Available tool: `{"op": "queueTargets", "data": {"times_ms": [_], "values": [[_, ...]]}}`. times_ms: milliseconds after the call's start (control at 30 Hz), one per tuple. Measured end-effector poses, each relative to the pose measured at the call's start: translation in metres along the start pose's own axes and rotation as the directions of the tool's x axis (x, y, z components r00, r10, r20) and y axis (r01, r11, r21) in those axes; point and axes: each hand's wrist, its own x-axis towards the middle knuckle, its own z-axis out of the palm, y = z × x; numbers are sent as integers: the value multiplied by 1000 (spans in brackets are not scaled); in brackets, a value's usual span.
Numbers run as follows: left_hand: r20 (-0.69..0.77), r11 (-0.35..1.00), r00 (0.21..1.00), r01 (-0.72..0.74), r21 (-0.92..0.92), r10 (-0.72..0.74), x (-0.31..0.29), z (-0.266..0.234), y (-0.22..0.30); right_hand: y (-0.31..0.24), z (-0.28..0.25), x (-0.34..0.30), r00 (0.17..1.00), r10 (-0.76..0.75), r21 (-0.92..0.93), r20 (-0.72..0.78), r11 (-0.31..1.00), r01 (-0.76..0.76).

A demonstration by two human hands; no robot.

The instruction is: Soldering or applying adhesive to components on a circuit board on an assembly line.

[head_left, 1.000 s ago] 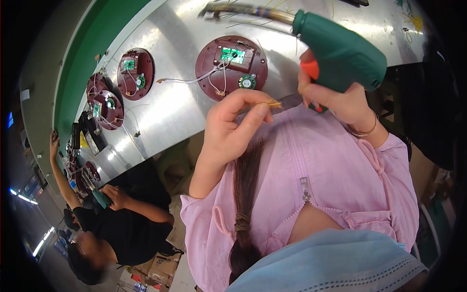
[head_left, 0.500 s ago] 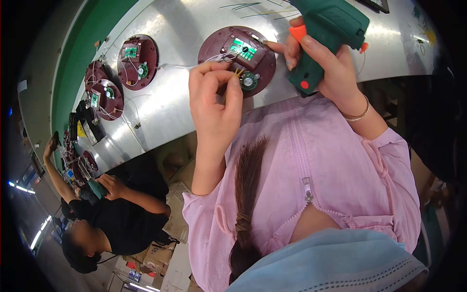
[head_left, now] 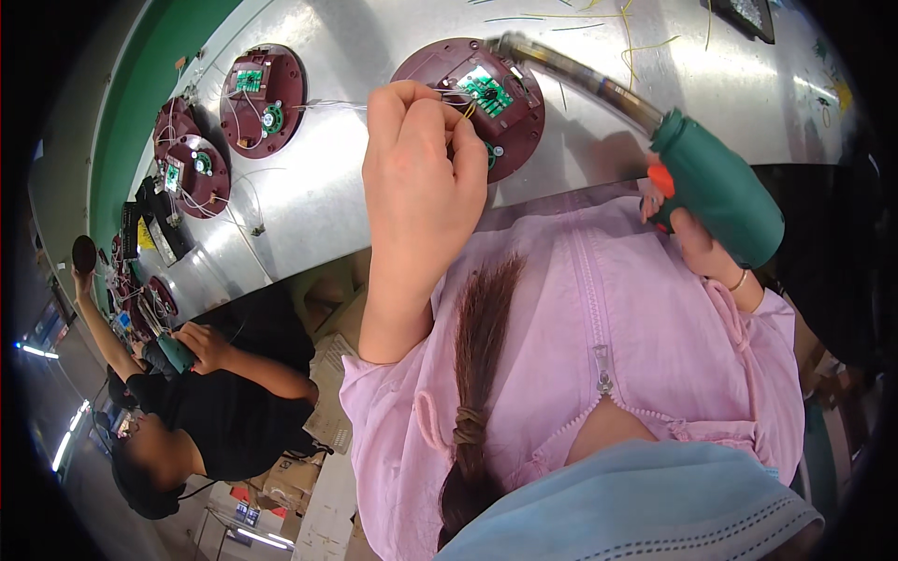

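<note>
A round maroon plastic base (head_left: 529, 140) lies on the metal bench in front of me. A green circuit board (head_left: 486, 91) sits in its raised housing, with a small green speaker (head_left: 493, 154) partly hidden by my fingers. My left hand (head_left: 421, 168) is closed at the base, pinching thin yellow wires (head_left: 470, 109) beside the board. In my right hand (head_left: 697, 245) is a green soldering gun (head_left: 725, 192) with an orange trigger. Its long metal barrel slants up to the left, the tip over the far edge of the base. Whether the tip touches anything is unclear.
More maroon bases (head_left: 292, 98) with boards and white wires lie to the left. Loose wire pieces (head_left: 629, 47) and a dark tray (head_left: 745, 17) are at the far right. At lower left, a co-worker (head_left: 234, 411) in black holds another green tool (head_left: 175, 352).
My right hand has dropped down and right, turning the soldering gun so its barrel points over the base. My left hand shifted slightly right. The co-worker now holds up a round dark piece.
</note>
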Motion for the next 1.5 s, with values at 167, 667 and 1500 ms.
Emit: {"op": "queueTargets", "data": {"times_ms": [167,667,1500], "values": [[23,1000,1000,-10,22,10,2,0,0,-6,-4,0,982,-187,-286,2,941,180],[31,999,999,-18,31,17,3,0,-3,8,-5,-4,992,-123,-288,35,949,128],[40,998,999,-34,53,32,4,0,-3,1,-3,-13,998,62,-165,-21,984,-64]]}}
